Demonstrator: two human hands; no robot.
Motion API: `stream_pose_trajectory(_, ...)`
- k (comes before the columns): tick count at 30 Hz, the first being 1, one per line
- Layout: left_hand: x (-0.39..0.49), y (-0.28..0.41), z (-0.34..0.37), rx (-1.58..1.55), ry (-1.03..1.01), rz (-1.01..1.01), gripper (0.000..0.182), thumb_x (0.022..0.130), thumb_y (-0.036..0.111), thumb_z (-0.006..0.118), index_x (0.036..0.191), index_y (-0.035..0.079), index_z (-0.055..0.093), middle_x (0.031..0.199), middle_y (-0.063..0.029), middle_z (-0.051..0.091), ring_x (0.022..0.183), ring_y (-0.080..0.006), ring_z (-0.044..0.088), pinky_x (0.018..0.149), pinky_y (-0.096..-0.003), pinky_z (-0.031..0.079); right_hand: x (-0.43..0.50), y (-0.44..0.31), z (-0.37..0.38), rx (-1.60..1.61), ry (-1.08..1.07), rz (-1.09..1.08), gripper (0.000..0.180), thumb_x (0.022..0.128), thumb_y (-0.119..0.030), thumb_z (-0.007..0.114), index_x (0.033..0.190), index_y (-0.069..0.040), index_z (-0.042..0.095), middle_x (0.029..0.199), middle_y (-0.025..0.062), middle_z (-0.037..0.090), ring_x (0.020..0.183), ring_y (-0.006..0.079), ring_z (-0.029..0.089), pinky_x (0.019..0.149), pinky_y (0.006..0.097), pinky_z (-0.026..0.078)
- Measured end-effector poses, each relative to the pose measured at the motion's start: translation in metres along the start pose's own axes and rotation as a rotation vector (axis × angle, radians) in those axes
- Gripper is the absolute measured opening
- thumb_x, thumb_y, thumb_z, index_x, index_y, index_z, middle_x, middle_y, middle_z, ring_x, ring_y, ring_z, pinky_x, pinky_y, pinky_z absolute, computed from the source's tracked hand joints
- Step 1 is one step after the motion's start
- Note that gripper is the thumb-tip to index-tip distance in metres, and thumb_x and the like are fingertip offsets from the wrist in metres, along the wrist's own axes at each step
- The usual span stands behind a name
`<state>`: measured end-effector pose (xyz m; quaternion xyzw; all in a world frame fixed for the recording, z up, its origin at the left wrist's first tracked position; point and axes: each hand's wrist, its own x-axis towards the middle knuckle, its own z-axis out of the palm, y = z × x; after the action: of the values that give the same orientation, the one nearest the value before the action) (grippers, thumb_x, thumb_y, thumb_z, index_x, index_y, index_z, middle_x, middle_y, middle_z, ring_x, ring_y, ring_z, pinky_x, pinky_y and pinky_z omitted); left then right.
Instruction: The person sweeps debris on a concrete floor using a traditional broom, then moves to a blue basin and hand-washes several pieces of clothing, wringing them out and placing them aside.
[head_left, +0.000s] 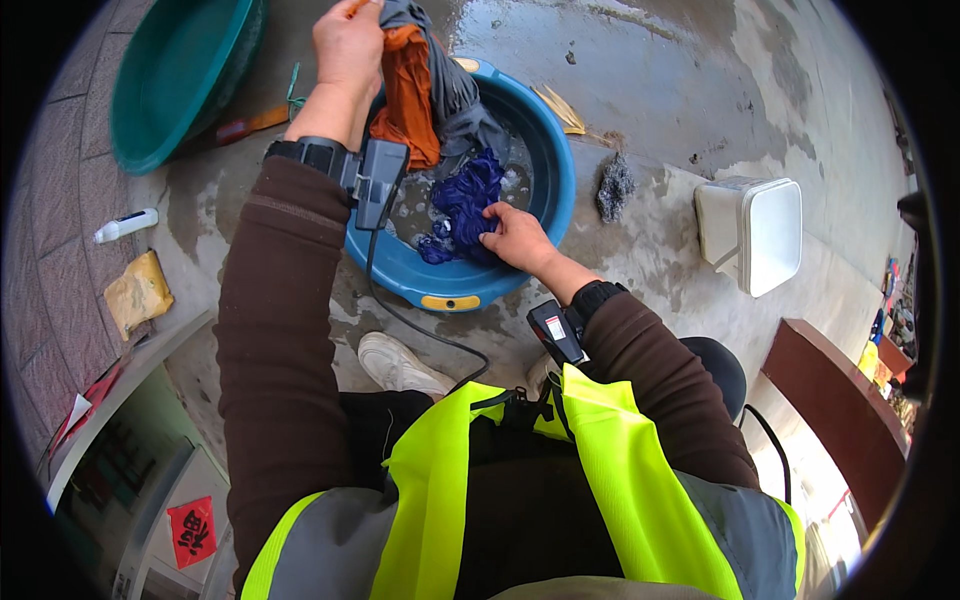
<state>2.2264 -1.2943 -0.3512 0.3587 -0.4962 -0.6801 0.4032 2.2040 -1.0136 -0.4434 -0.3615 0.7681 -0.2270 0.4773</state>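
My left hand (349, 52) is raised over the far left rim of a blue plastic basin (556, 157), gripping a bunched grey cloth (454, 82) with an orange part (409, 90). From that grip the fabric hangs down, and its lower end rests in the basin. Cloudy, sudsy water shows around it. Beside it in the water lies a crumpled dark blue-purple cloth (471, 184). Low on the right side of this cloth, my right hand (521, 236) has its thumb and fingertips pinched on a fold.
A green basin (176, 82) stands tilted at the upper left, near a wooden-handled tool (259, 122). Left lie a white bottle (126, 225) and a yellowish packet (139, 294). Right of the blue basin are a grey scouring pad (616, 187), dry husks (561, 110) and a white bucket (750, 232).
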Motion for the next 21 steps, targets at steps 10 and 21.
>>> stream_pose_trajectory(10, -0.011, -0.021, -0.035, 1.091, -0.071, -0.012, 0.078, 0.069, 0.046, 0.072, 0.124, -0.002, 0.044, 0.118, -0.0239, 0.05, 0.109, -0.0272, 0.051, 0.082, -0.0313, 0.047, 0.005, -0.002, -0.002, 0.018, -0.045, 0.066, 0.04, 0.068, -0.014, 0.063, 0.105, -0.002, 0.055, 0.076, 0.0114, 0.061, 0.079, 0.028, 0.06, 0.074, 0.0357, 0.046)
stream_pose_trajectory(21, -0.137, -0.079, -0.068, 1.197, -0.606, -0.494, 0.037, 0.072, 0.034, 0.068, 0.092, 0.006, 0.057, 0.094, -0.0174, 0.061, 0.084, -0.0325, 0.058, 0.07, -0.039, 0.046, 0.003, -0.007, 0.008, -0.424, -0.102, 0.079, 0.068, 0.064, -0.022, 0.072, 0.123, -0.006, 0.043, 0.108, 0.0205, 0.053, 0.102, 0.0349, 0.052, 0.088, 0.0369, 0.042)
